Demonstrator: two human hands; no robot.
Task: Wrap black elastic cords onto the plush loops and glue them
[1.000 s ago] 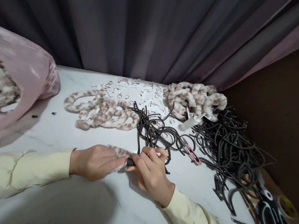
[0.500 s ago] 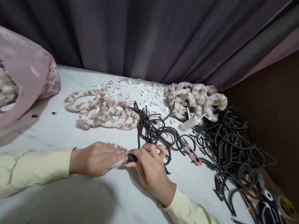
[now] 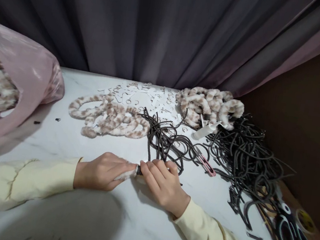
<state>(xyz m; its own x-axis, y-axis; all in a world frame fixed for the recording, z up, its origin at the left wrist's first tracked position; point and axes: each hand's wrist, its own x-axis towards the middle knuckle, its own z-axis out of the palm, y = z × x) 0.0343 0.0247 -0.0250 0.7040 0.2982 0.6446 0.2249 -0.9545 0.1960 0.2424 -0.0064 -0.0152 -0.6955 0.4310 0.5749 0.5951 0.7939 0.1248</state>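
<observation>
My left hand (image 3: 103, 171) is closed around a white and brown plush tube (image 3: 124, 176), which pokes out past the fingertips. A short black section, apparently cord, shows at the tube's end, and my right hand (image 3: 164, 182) is closed over it, fingers mostly hiding it. Both hands meet low over the white table (image 3: 74, 219). Just beyond them lies a loose bundle of dark cords (image 3: 165, 136). Several spotted plush tubes (image 3: 115, 119) lie behind my left hand, some curved into loops.
A pink plastic bag (image 3: 40, 67) with more plush tubes stands at left. Plush rings (image 3: 207, 102) are heaped at back right beside a white bottle (image 3: 204, 132). A black cord pile (image 3: 250, 156), a pink clip (image 3: 207, 165) and scissors (image 3: 289, 237) lie at right. Small metal rings and white bits (image 3: 148, 98) are scattered behind.
My right hand has turned over the black section, its fingers now covering most of it. My left hand keeps its grip on the plush tube. The things on the table have not moved.
</observation>
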